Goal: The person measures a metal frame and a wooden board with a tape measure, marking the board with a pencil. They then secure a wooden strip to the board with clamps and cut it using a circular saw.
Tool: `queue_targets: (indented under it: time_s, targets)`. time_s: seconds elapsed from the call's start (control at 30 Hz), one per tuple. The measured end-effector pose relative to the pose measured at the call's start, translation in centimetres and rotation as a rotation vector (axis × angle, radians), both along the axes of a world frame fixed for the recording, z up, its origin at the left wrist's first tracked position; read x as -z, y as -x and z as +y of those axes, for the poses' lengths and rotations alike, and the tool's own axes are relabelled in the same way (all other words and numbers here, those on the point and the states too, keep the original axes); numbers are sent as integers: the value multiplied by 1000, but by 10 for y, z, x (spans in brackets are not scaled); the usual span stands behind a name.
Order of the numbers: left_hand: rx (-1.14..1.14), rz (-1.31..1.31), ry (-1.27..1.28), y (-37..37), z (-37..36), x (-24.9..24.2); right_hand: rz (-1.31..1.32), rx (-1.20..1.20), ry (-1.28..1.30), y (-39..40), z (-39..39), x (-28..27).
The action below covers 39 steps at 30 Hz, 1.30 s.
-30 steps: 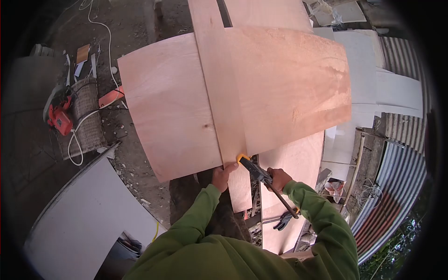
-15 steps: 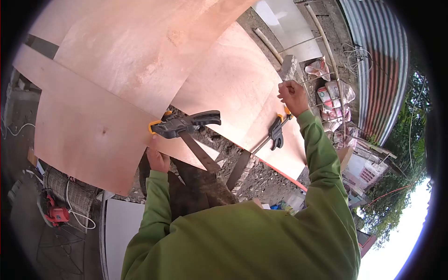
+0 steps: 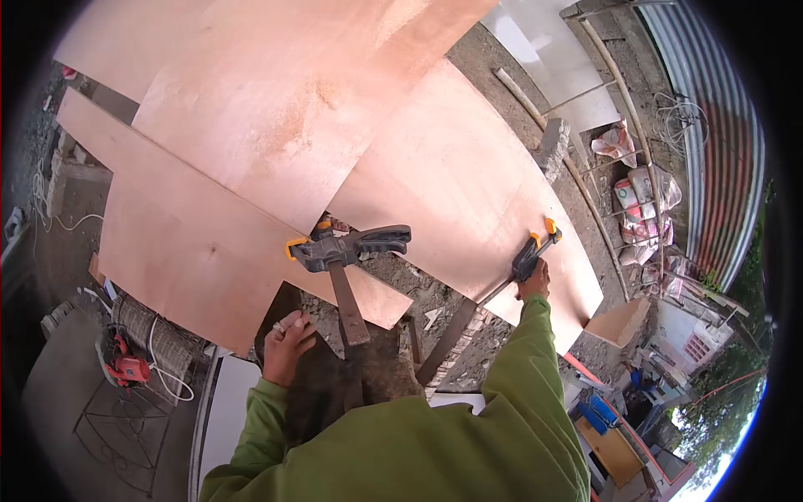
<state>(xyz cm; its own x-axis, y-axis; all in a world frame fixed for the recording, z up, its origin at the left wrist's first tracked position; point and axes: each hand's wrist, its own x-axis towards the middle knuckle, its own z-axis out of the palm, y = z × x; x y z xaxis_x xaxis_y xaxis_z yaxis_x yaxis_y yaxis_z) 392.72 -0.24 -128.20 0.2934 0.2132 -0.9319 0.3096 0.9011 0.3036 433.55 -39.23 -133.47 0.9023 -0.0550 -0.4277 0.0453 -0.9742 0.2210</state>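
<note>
My right hand (image 3: 535, 281) is closed on the handle end of a black and yellow bar clamp (image 3: 525, 258), which lies on the right plywood sheet (image 3: 452, 167). My left hand (image 3: 287, 345) hovers over dark ground near my body, fingers curled; a small pale thing shows at the fingertips, too small to name. Just above it, another bar clamp (image 3: 328, 249) grips the edge of the left plywood piece (image 3: 192, 259), its metal bar pointing toward me. A larger plywood sheet (image 3: 259, 109) with sawdust on it overlaps behind.
A red power tool (image 3: 127, 369) with a white cord sits at lower left. Beyond the sheets at right are a concrete block (image 3: 552, 149), bamboo poles (image 3: 615, 84), several bags (image 3: 640, 201) and corrugated metal (image 3: 711, 109). A dark plank (image 3: 447, 339) lies under the right sheet.
My right hand has come down from above the right sheet onto the bar clamp there. My left hand has left the edge of the left plywood and drawn back toward me. The view has shifted.
</note>
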Motion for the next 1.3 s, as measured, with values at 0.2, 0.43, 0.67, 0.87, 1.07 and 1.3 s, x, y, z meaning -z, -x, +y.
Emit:
queue_targets:
  time_s: [0.2, 0.43, 0.67, 0.87, 1.07, 1.3]
  targets:
    - [161, -27, -40, 26, 28, -27, 102, -175, -90, -20, -39, 14]
    - [139, -272, -88, 28, 121, -81, 164, -42, -695, -24, 32, -18]
    - [176, 103, -1344, 57, 330, -40, 579, 356, -1484, -33, 254, -152]
    - [314, -168, -1108, 34, 479, 33, 1116, 162, -1641, 81, 503, -242]
    - [217, -263, -795, 34, 493, 39, 1492, 119, -1415, 133, 640, -214]
    - [40, -504, -842, 21, 478, 103, 1215, -263, -1181, 168, 720, -194]
